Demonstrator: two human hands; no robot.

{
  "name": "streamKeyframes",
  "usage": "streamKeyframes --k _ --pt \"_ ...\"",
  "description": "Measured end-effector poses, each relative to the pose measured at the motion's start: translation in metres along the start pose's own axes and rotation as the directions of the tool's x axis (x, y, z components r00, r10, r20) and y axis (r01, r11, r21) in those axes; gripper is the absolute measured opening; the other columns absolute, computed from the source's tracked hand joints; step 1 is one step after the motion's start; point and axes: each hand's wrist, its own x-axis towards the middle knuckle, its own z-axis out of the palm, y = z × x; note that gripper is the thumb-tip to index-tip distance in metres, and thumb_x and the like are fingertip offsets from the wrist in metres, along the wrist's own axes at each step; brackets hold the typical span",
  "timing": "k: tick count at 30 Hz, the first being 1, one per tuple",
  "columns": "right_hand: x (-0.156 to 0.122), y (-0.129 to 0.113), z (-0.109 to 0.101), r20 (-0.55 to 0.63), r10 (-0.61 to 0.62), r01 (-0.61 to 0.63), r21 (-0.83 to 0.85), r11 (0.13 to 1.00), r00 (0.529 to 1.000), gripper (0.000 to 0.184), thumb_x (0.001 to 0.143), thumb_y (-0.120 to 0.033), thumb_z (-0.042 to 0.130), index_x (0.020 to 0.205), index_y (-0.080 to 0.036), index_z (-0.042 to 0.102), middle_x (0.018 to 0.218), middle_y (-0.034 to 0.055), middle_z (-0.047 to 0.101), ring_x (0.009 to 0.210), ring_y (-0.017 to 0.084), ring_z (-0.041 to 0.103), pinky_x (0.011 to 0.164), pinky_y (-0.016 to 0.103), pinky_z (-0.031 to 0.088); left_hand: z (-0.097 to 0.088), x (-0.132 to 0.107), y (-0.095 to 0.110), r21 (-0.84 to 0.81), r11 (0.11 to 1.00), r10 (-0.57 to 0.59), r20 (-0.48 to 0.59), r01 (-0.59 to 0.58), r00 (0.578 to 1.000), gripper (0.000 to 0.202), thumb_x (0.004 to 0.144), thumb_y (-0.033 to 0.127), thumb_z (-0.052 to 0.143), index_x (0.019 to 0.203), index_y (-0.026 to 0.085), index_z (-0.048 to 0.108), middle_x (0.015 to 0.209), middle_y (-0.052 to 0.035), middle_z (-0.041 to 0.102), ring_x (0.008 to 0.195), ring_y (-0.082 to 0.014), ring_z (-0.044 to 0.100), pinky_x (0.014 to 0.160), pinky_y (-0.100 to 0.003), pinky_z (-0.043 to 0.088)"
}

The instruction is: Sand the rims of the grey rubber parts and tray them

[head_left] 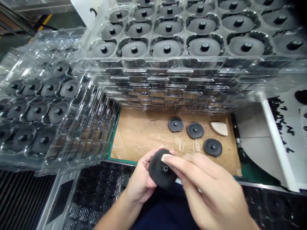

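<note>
My left hand [140,180] grips a round black disc [160,171] with a small centre hub, holding it up over the near edge of the brown cardboard sheet [139,134]. My right hand [206,185] is closed round the disc's right side, a fingertip pressing near its hub. Three more black discs lie flat on the cardboard: one [175,124], a second [195,130] and a third [213,147]. A pale wedge-shaped piece [219,128] lies beside them.
A tall stack of clear plastic trays [168,86] holding black discs stands behind the cardboard. Another stack of such trays [35,111] sits at the left. A tray of small black parts [100,191] lies below. White surface with black scraps [285,124] at right.
</note>
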Motion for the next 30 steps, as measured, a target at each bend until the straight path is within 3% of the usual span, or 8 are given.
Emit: streamKeyframes --k 5,8,11,14,17,20,25,30 --pt "-0.021 0.013 -0.011 0.289 0.039 -0.154 0.387 0.909 0.957 0.018 0.085 -0.012 0.054 0.092 -0.023 0.067 0.073 -0.0026 0.067 0.064 0.009 0.063 0.059 0.016 0.049 0.005 0.003 0.008 -0.115 0.993 0.015 0.059 -0.009 0.998 0.055 0.05 0.03 0.085 0.102 0.029 0.068 0.103 0.0013 0.072 0.093 -0.0196 0.067 0.085 -0.027 0.051" --pt "-0.026 0.027 -0.012 0.1 0.264 -0.283 0.335 0.899 0.959 0.02 0.087 -0.018 0.055 0.097 -0.03 0.066 0.085 -0.0047 0.07 0.071 0.009 0.065 0.061 0.015 0.05 0.008 0.003 0.011 -0.136 0.991 0.004 0.08 0.007 0.997 0.054 0.052 0.029 0.084 0.103 0.027 0.068 0.103 0.0 0.071 0.093 -0.0205 0.068 0.084 -0.028 0.051" --pt "-0.024 0.027 -0.01 -0.168 0.42 -0.391 0.183 0.902 0.892 0.017 0.087 -0.025 0.056 0.099 -0.031 0.066 0.095 -0.0024 0.07 0.08 0.015 0.066 0.067 0.022 0.052 0.009 0.003 0.01 -0.14 0.99 0.004 0.073 0.006 0.997 0.054 0.052 0.028 0.084 0.103 0.027 0.068 0.104 -0.0005 0.071 0.094 -0.0215 0.067 0.084 -0.028 0.052" --pt "-0.014 0.014 -0.008 -0.329 0.197 -0.188 0.06 0.98 0.924 0.022 0.087 -0.018 0.056 0.104 -0.029 0.065 0.097 0.0009 0.07 0.082 0.019 0.065 0.07 0.031 0.051 0.009 0.003 0.006 -0.13 0.991 -0.015 0.05 0.022 0.999 0.054 0.05 0.03 0.084 0.102 0.028 0.069 0.103 0.0 0.072 0.092 -0.0205 0.068 0.085 -0.029 0.051" --pt "0.0 0.006 -0.003 -0.142 -0.152 0.153 -0.009 0.988 0.978 0.028 0.085 -0.008 0.053 0.104 -0.023 0.065 0.09 0.0022 0.071 0.073 0.017 0.064 0.065 0.031 0.047 0.009 0.001 0.004 -0.068 0.997 -0.049 -0.068 0.044 0.996 0.054 0.049 0.03 0.085 0.101 0.025 0.069 0.102 -0.0016 0.072 0.095 -0.0189 0.066 0.089 -0.026 0.048" --pt "0.008 0.008 0.0 0.045 -0.088 0.091 -0.09 0.992 0.995 0.026 0.084 -0.005 0.049 0.098 -0.017 0.067 0.077 0.0026 0.069 0.064 0.016 0.059 0.058 0.031 0.042 0.008 -0.002 0.004 -0.01 1.0 -0.025 -0.195 0.023 0.98 0.06 0.045 0.029 0.087 0.102 0.024 0.069 0.105 -0.0021 0.071 0.097 -0.0169 0.064 0.082 -0.02 0.048" --pt "0.011 0.013 0.004 -0.082 -0.123 0.127 0.041 0.991 0.989 0.029 0.084 -0.004 0.049 0.105 -0.017 0.065 0.092 0.003 0.071 0.074 0.015 0.061 0.066 0.03 0.042 0.01 -0.002 0.005 -0.013 1.0 -0.013 -0.157 0.011 0.988 0.058 0.043 0.03 0.088 0.098 0.022 0.07 0.1 -0.0032 0.07 0.092 -0.0173 0.063 0.082 -0.023 0.049" --pt "-0.004 0.057 0.02 -0.016 0.271 -0.267 0.127 0.955 0.962 0.017 0.088 -0.023 0.054 0.095 -0.024 0.07 0.09 0.0003 0.072 0.08 0.015 0.064 0.07 0.027 0.048 0.005 0.003 0.007 -0.036 0.999 0.004 -0.273 -0.014 0.962 0.06 0.051 0.031 0.085 0.107 0.024 0.065 0.109 -0.0036 0.068 0.094 -0.0179 0.063 0.075 -0.023 0.052"
